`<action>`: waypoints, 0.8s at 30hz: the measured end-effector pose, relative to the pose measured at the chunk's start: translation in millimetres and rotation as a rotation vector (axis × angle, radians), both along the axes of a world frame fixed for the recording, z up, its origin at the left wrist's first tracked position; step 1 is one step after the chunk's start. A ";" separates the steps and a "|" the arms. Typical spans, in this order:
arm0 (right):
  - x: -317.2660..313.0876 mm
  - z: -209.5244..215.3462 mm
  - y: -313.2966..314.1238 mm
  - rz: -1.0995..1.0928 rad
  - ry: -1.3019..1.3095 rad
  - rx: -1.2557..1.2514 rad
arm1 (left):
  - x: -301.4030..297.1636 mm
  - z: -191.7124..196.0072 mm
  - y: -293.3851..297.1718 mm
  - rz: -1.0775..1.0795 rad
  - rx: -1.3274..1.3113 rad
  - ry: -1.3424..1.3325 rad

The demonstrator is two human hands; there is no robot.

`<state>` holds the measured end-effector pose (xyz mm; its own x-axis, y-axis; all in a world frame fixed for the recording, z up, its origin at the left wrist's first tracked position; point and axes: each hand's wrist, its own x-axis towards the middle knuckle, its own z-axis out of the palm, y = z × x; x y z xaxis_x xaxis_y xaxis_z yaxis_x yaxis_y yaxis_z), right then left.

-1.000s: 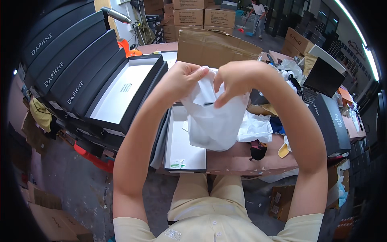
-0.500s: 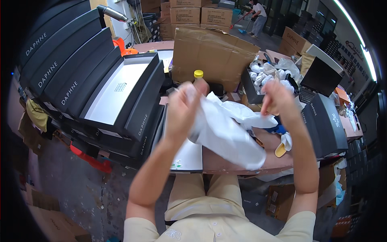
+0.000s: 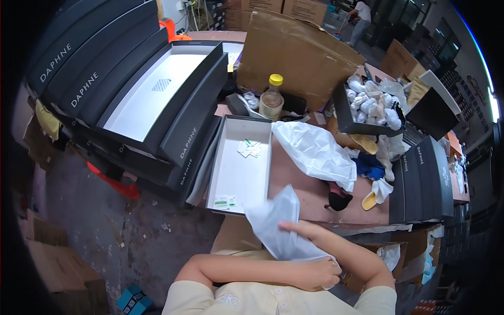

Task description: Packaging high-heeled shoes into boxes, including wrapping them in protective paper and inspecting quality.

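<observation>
A thin white bag [image 3: 275, 220] hangs crumpled in front of my waist, just off the table's near edge. My left hand [image 3: 321, 274] reaches across my body, closed on one end of it. Over its middle lies my right hand [image 3: 304, 231], thumb on the front side; the other fingers are mostly hidden behind the bag. Close ahead sits an open shallow box [image 3: 241, 176], white inside with a dark rim, holding small white-and-green labels [image 3: 251, 148]. To its right a second white bag [image 3: 315, 149] lies flat on the table.
Dark shoe boxes [image 3: 178, 142] are stacked at the left, an open one on top. A yellow-capped bottle [image 3: 272, 100] stands before an upright cardboard sheet [image 3: 304, 58]. At right are a dark shoe [image 3: 338, 198], a box of crumpled paper [image 3: 373, 107] and more dark boxes [image 3: 425, 178].
Both hands have come down from above the table to my waist with the white bag. My left arm now crosses my body, and my right hand has moved onto the bag.
</observation>
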<state>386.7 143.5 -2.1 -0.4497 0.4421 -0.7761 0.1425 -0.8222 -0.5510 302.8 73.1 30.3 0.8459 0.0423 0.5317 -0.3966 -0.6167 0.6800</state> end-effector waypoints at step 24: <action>-2.4 100.7 -5.0 -0.431 0.507 0.809 | -120.3 38.2 12.1 0.637 0.409 0.155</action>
<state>384.3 138.4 98.5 -0.3205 0.9455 0.0584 -0.4763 -0.1076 -0.8727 182.5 85.2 68.5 0.7903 0.3717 0.4872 0.2003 -0.9080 0.3679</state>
